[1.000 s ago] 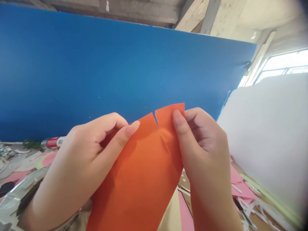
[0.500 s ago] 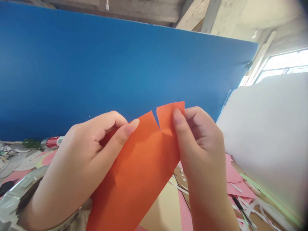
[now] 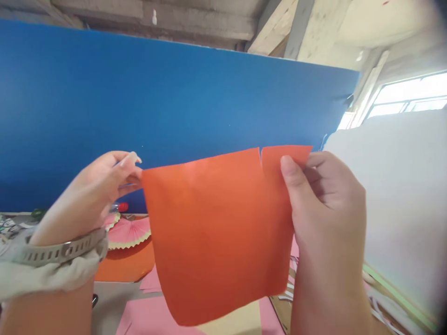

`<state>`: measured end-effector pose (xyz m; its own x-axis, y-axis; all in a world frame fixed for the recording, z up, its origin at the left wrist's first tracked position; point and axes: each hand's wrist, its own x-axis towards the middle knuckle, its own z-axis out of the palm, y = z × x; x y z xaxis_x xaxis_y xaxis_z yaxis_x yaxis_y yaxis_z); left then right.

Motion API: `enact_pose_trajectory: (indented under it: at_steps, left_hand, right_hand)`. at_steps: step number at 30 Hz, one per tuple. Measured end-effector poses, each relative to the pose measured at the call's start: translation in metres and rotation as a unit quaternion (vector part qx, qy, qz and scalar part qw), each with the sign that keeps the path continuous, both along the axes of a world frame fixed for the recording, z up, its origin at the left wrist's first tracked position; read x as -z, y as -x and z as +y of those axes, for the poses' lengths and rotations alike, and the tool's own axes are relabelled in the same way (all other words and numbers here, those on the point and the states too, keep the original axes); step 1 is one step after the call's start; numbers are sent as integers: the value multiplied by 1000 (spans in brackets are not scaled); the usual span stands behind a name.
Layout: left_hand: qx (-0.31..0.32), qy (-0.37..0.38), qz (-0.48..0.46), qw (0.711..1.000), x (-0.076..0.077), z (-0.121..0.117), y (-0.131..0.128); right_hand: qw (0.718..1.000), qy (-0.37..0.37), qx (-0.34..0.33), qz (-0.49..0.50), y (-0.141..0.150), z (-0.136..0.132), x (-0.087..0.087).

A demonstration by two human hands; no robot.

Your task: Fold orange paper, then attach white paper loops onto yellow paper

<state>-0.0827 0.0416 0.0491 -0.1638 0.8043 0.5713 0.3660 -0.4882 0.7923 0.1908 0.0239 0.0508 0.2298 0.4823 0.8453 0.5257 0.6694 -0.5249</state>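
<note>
Orange, squarish paper sheet point(image 3: 209, 228), slit at top: hangs above worktop point(image 3: 111, 300), pinched in fingers of right hand point(image 3: 326, 204); risks deeper tearing if tugged unevenly; fingers of left hand point(image 3: 92, 190) at opposite corner, grip unclear.

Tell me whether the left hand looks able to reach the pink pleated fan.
Probably yes: the pink pleated fan lies below the left hand with nothing visible on it, though the held orange paper partly hides it.

The left hand point(image 3: 94, 188) wears a pale grey wrist strap point(image 3: 45, 254) with a row of slots and a small shiny stud point(image 3: 67, 250), and, touching it, a gathered pale fabric band point(image 3: 52, 278).
</note>
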Motion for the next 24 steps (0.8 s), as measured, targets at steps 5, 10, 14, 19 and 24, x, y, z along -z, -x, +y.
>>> enact_pose_trajectory:
  at_steps: [5, 10, 14, 19, 24]
  left_hand:
    - [135, 82, -36, 987, 10, 20, -21]
    - [75, 24, -91, 993, 17, 27, -35]
    - [-9, -36, -103, 994, 14, 19, -40]
    - [-67, -77, -95, 990, 10, 9, -47]
    - [-89, -91, -76, 989, 9, 7, -50]
  right_hand:
    - [998, -14, 0, 59, 4, 16, 3]
    - [999, 12, -33, 18, 8, 20, 4]
    - [999, -33, -11, 17, 10, 17, 5]
    - [997, -65, 30, 25, 13, 12, 5]
    - [997, -64, 43, 32, 14, 12, 6]
